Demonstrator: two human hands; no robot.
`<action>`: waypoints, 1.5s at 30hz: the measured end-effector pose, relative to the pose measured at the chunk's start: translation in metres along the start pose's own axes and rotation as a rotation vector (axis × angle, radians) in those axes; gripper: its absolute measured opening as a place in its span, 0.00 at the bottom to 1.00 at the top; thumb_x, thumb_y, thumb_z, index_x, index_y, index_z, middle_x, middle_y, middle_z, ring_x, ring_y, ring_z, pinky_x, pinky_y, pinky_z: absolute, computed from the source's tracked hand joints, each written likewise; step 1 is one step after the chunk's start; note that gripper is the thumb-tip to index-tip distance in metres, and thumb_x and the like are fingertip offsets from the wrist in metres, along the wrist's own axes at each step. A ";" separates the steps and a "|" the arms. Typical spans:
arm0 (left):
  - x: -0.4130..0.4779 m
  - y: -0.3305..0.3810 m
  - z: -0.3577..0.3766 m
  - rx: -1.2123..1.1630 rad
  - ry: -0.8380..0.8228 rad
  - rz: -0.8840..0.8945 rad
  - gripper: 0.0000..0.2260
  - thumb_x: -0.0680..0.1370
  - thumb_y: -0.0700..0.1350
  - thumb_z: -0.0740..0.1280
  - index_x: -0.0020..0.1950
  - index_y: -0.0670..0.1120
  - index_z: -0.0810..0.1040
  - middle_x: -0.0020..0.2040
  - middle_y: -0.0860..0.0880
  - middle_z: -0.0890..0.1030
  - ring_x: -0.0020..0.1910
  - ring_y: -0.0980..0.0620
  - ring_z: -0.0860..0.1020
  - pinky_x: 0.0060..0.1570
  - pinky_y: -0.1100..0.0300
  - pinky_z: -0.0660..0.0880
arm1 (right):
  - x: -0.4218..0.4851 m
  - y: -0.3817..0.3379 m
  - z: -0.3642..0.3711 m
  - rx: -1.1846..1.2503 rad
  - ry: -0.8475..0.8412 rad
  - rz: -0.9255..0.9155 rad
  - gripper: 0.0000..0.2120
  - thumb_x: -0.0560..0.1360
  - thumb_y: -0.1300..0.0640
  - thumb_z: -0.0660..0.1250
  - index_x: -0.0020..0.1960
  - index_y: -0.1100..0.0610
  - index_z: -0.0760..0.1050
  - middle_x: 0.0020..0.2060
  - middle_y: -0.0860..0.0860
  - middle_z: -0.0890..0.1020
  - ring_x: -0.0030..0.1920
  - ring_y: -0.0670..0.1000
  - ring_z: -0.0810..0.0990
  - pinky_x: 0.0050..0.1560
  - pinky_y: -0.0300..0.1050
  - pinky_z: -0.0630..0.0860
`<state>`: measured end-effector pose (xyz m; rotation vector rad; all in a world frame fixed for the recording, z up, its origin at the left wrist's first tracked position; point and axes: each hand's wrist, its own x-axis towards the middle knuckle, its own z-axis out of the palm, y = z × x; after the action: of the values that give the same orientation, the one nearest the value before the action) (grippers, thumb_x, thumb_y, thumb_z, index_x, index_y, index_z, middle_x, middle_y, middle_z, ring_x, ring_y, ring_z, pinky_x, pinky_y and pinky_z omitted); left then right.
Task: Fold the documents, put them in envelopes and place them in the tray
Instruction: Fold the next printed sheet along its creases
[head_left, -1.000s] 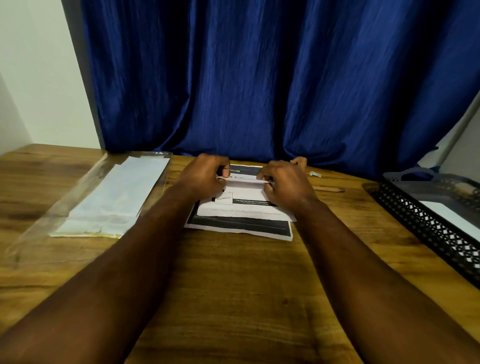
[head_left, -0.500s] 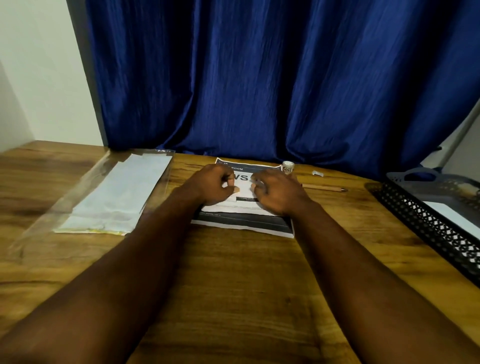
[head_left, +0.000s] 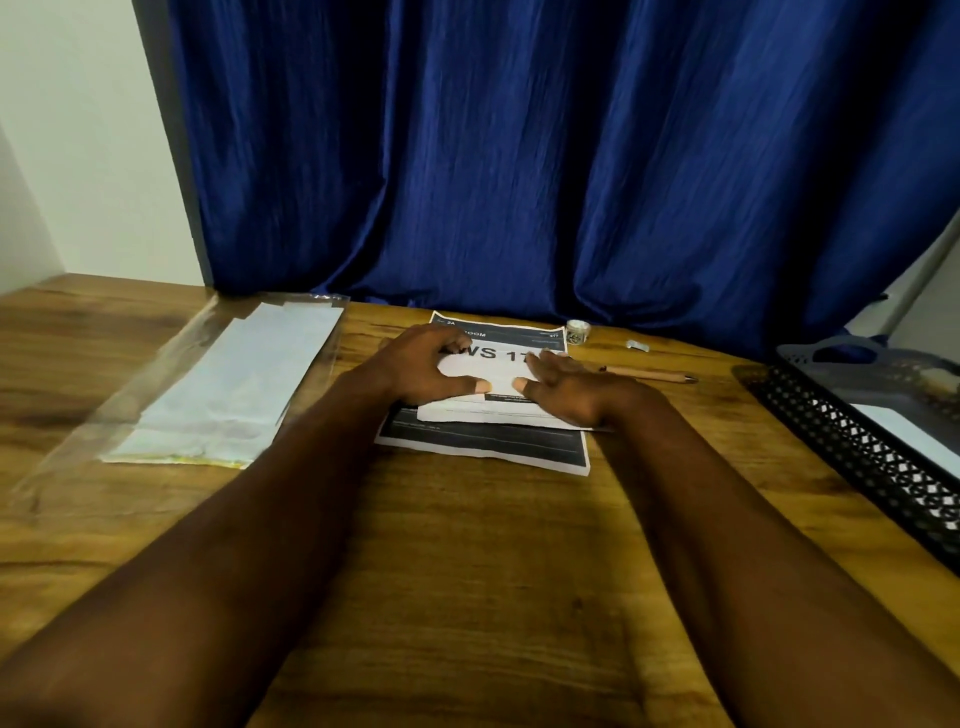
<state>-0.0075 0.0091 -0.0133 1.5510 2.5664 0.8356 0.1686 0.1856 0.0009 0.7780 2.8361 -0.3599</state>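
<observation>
A dark blue pleated curtain (head_left: 519, 156) is hung behind the brown wooden table (head_left: 467, 571). At the table's right edge a black perforated plastic tray (head_left: 857, 457) is set, with something pale and flat lying in it. At the left, a stack of white paper envelopes in a clear plastic sleeve (head_left: 234, 384) is laid, well apart from the tray.

Between them, at the middle of the table, the white printed document with dark bands (head_left: 488, 447) is found, its near part turned up over the middle. It is pressed down by both hands. The left hand (head_left: 421, 364) is arched, fingertips and thumb set on the paper; nothing is seen to be gripped. The right hand (head_left: 571, 389) is spread flat on the fold.

The folding step is judged to be in hand, with the crease being set. Next, a second fold is probably called for, edges matched squarely, before an envelope is fetched from the left.

A tan wooden pencil (head_left: 644, 372) and a small round jar (head_left: 577, 331) lie beyond the document.
</observation>
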 end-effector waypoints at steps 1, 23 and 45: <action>0.000 0.000 0.000 -0.002 0.001 -0.008 0.36 0.69 0.70 0.74 0.72 0.55 0.75 0.70 0.54 0.76 0.66 0.52 0.74 0.66 0.50 0.74 | -0.003 0.002 0.000 -0.009 0.008 0.004 0.35 0.84 0.30 0.44 0.86 0.42 0.41 0.86 0.44 0.40 0.85 0.50 0.39 0.83 0.63 0.40; -0.012 0.024 -0.022 -0.737 0.305 -0.084 0.10 0.74 0.40 0.79 0.54 0.43 0.86 0.50 0.51 0.87 0.44 0.63 0.84 0.38 0.71 0.78 | -0.006 -0.004 0.008 -0.043 0.636 -0.210 0.49 0.74 0.33 0.70 0.86 0.46 0.51 0.84 0.51 0.60 0.82 0.54 0.57 0.78 0.66 0.51; -0.005 0.019 0.000 -0.088 0.042 0.090 0.05 0.78 0.49 0.74 0.47 0.48 0.86 0.49 0.53 0.85 0.50 0.56 0.80 0.48 0.64 0.73 | -0.011 -0.022 0.004 0.011 0.487 -0.181 0.13 0.77 0.44 0.63 0.50 0.49 0.83 0.47 0.48 0.85 0.48 0.52 0.81 0.50 0.51 0.80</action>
<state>0.0108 0.0119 -0.0060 1.6508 2.4674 0.9855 0.1667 0.1607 0.0041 0.6895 3.3763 -0.2342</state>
